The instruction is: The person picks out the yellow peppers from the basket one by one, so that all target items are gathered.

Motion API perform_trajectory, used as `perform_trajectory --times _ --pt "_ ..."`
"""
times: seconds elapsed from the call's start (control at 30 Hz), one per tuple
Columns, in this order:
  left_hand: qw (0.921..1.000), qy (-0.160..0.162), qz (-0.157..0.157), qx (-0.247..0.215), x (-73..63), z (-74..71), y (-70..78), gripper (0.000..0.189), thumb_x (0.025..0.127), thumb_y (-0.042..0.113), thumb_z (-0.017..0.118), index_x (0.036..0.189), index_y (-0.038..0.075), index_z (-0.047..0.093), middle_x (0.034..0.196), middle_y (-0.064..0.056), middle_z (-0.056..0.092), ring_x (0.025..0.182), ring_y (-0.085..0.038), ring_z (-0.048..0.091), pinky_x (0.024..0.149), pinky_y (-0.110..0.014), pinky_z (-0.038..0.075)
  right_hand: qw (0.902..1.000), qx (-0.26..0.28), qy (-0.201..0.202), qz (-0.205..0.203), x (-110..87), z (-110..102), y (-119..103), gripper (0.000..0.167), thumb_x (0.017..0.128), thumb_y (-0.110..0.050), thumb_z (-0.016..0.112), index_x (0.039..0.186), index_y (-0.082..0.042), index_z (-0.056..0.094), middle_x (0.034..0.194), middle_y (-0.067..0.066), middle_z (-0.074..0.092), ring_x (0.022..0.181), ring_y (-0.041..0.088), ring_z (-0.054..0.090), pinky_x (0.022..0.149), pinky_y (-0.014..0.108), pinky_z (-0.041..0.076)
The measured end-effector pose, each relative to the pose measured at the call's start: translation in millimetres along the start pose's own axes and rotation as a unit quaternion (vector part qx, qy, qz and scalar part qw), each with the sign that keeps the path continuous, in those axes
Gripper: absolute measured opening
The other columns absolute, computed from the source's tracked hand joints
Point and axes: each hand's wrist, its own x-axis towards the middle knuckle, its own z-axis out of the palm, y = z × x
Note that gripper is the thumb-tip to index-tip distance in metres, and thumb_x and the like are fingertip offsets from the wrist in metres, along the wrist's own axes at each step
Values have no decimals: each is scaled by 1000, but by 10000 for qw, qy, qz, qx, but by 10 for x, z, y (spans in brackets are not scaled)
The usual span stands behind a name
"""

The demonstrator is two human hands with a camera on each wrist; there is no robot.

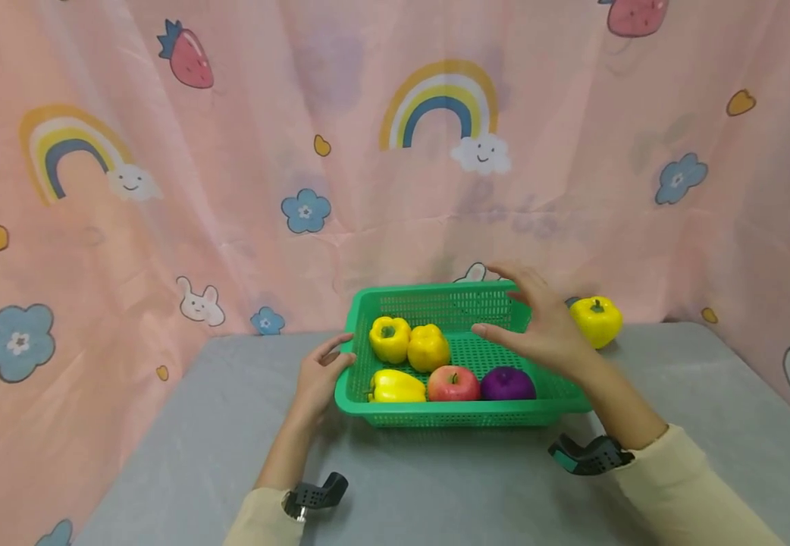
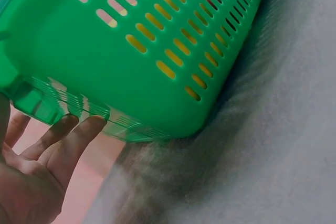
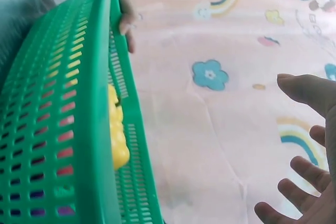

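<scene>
A green plastic basket (image 1: pixel 446 407) with slotted walls stands on the table. Inside it lie yellow bell peppers (image 1: pixel 390 339), a red apple (image 1: pixel 453 384) and a round purple item (image 1: pixel 508 384) whose kind I cannot tell. My left hand (image 1: pixel 318 379) holds the basket's left rim; in the left wrist view, fingertips (image 2: pixel 94 123) touch its outer wall below the rim. Over the basket's right part hovers my right hand (image 1: pixel 550 326), thumb and fingers spread apart, with nothing in it. Another yellow bell pepper (image 1: pixel 597 321) sits outside the basket, just beyond the right hand.
A grey cloth-covered table (image 1: pixel 436 485) extends around the basket. Directly behind it hangs a pink curtain (image 1: pixel 245 152) printed with rainbows, flowers and strawberries. Each wrist wears a dark band, the left band (image 1: pixel 316 494) and the right band (image 1: pixel 589 455).
</scene>
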Motion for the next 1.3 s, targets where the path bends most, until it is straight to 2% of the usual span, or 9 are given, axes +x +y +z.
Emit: perform_trajectory --times 0.23,0.37,0.63,0.73,0.83,0.93,1.0,1.13,1.3 --pt "9998 186 81 -3 -3 12 -6 44 89 15 66 133 19 68 147 -17 57 141 -34 50 112 -54 44 9989 65 -429 -168 91 270 -90 73 82 -18 83 147 -15 50 153 10 47 141 33 45 107 58 47" --pt "9997 237 85 4 -6 15 -2 43 89 15 65 133 18 68 146 -19 57 141 -35 50 111 -55 44 9970 96 -736 -224 146 446 -148 70 83 -23 83 145 -16 53 152 9 47 136 33 49 106 57 48" --pt "9997 219 52 -12 -13 7 4 45 89 16 65 134 19 67 148 -18 55 143 -34 48 112 -54 45 9905 249 -1325 -255 200 762 -181 68 81 -25 85 142 -14 56 151 11 48 138 36 49 108 60 45" --pt "9998 195 4 -68 -8 14 15 45 89 15 65 134 20 67 143 -18 60 135 -33 56 106 -48 51 9878 273 -1517 -202 198 853 -162 69 80 -25 85 142 -14 56 152 11 47 138 36 48 107 59 46" --pt "9997 166 -25 -159 5 25 25 44 90 15 65 133 20 67 136 -17 66 122 -29 66 93 -36 58 9857 282 -1652 -191 198 927 -136 69 81 -26 85 143 -13 55 153 12 46 139 37 48 107 59 46" --pt "9997 151 -3 -216 23 24 25 44 90 15 65 133 20 67 132 -17 68 115 -28 69 86 -30 58 9833 311 -1787 -157 206 995 -109 69 81 -27 85 143 -14 55 153 11 46 139 36 47 108 59 46" --pt "9997 152 56 -170 21 22 24 44 91 15 65 134 20 67 135 -18 66 120 -28 67 90 -32 57 9805 314 -1937 -79 205 1039 -91 69 82 -28 84 143 -15 55 153 11 46 139 35 47 108 57 47" --pt "9998 113 151 -88 -5 15 26 44 91 16 65 136 18 66 144 -20 59 134 -34 57 105 -48 51 9730 211 -2299 39 196 1118 -76 71 82 -32 84 144 -17 55 153 10 46 139 33 48 109 54 47" --pt "9997 85 237 -63 -22 6 17 43 92 15 65 135 16 66 148 -19 55 141 -36 49 112 -56 43 9644 -3 -2643 -113 206 1189 -91 73 81 -37 84 144 -18 55 150 8 49 137 29 50 110 51 47"
